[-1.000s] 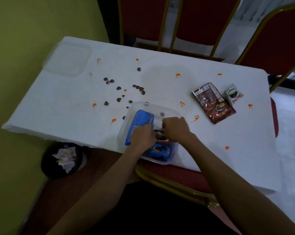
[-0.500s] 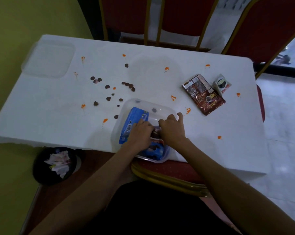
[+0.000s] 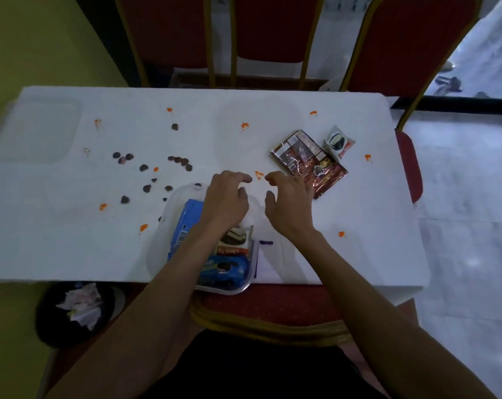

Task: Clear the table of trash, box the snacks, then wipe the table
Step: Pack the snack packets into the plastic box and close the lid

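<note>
The left hand [image 3: 226, 200] and the right hand [image 3: 288, 205] are hovering side by side over the far end of the clear box [image 3: 160, 240]. The box is sitting at the near edge of the bench [image 3: 56, 240] and partly overhanging it. The fingers of both hands are hanging loosely curled and gripping nothing. Blue packets [image 3: 186, 223] are already lying inside the box.

The brown foil packet [image 3: 310, 162] is lying toward the right edge, just beyond the right hand, with a small sachet [image 3: 337, 142] just beside its far corner. Both are looking light, thin and slick, and probably crinkly. Pinching a sealed edge or corner is looking safer than squeezing the middle, where the contents may be breakable. The box is looking like thin, flexible plastic, so it is probably calling for both hands at the rim.
</note>
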`<action>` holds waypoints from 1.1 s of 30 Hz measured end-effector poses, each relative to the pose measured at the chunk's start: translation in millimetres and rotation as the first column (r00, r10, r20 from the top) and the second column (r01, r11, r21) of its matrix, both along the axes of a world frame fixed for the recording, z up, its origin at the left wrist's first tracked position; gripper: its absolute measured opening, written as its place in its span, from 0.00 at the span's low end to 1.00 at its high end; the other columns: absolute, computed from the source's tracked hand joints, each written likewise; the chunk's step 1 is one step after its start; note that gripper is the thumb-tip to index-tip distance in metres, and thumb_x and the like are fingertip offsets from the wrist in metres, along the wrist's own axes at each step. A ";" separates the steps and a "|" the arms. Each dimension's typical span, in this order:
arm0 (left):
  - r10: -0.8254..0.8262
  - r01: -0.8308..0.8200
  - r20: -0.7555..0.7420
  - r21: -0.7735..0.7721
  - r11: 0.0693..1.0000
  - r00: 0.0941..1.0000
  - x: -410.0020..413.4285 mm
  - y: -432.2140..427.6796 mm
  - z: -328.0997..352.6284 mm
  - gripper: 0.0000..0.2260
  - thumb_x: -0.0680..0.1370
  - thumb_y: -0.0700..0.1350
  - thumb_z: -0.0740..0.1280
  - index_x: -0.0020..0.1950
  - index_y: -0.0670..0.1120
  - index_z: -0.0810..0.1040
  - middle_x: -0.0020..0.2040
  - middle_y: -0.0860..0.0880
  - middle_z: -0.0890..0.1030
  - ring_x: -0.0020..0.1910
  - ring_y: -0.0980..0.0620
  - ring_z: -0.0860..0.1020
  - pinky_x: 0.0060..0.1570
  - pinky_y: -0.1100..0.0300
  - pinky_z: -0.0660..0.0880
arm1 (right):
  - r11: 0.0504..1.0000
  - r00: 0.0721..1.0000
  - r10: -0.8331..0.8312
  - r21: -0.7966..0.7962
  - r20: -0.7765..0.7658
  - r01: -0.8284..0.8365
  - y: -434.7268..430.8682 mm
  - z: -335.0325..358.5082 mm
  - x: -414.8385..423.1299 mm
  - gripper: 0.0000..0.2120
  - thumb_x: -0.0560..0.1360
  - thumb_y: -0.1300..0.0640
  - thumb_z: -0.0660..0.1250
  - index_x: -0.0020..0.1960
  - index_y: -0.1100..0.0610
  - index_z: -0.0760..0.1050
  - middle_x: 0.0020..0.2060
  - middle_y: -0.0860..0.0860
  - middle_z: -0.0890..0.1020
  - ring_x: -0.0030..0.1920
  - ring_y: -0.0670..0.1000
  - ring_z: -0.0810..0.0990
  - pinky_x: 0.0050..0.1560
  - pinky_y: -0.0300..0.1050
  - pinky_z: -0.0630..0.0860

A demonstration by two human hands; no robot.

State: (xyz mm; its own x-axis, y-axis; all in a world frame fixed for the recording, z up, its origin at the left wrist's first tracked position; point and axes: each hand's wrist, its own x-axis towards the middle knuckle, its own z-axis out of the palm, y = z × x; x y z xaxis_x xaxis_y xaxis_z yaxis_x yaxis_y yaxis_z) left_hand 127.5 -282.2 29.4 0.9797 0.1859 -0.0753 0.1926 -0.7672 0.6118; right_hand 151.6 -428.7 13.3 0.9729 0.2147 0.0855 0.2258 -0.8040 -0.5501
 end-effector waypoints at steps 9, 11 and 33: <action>-0.142 0.143 0.045 -0.023 0.989 0.989 89.1 -71.3 11.3 0.16 0.77 0.35 0.62 0.61 0.46 0.82 0.57 0.44 0.82 0.58 0.45 0.77 0.59 0.61 0.68 | 0.967 0.967 -0.248 -0.078 -0.057 0.244 -84.5 1.5 99.1 0.16 0.73 0.61 0.64 0.61 0.58 0.76 0.56 0.57 0.81 0.58 0.62 0.76 0.55 0.56 0.71; -0.154 0.156 0.038 -0.053 0.986 0.987 104.6 -87.0 9.8 0.16 0.77 0.34 0.62 0.59 0.45 0.83 0.56 0.44 0.83 0.57 0.46 0.79 0.57 0.63 0.69 | 0.959 0.958 -0.266 -0.128 -0.104 0.252 -97.6 -4.5 120.8 0.18 0.73 0.62 0.63 0.63 0.58 0.74 0.58 0.57 0.80 0.59 0.61 0.75 0.56 0.56 0.72; 0.232 -0.260 -0.119 -0.504 0.824 0.965 102.6 -74.8 -16.9 0.13 0.82 0.49 0.61 0.66 0.55 0.73 0.51 0.52 0.84 0.49 0.55 0.82 0.51 0.65 0.78 | 0.990 0.982 -0.007 0.141 0.189 -0.020 -90.7 -7.9 136.2 0.09 0.77 0.53 0.69 0.46 0.59 0.80 0.44 0.54 0.78 0.46 0.54 0.75 0.42 0.47 0.72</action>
